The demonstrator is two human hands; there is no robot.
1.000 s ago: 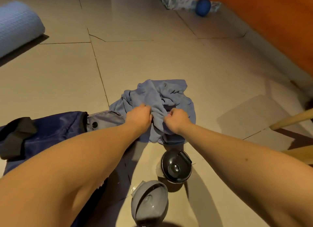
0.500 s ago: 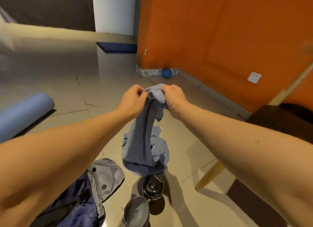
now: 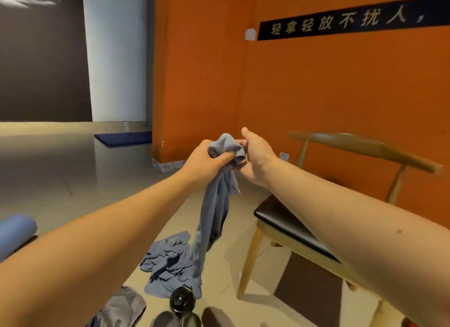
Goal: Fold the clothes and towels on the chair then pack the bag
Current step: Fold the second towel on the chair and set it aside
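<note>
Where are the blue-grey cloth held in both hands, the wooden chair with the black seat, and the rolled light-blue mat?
Blue-grey cloth (image 3: 214, 214): head view, hanging middle stretch.
Wooden chair (image 3: 280, 217): head view, black seat pad.
Rolled light-blue mat (image 3: 17, 231): head view, its rounded end.

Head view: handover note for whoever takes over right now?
Left hand grips the bunched top of the blue towel; right hand is at the same bunch, grip hidden.
Towel hangs unfolded, lower part heaped on the floor beside the chair; bag lies on the floor, bottom left, near a black bottle.
Done: towel lifted. Left: fold it, pack the bag.
</note>
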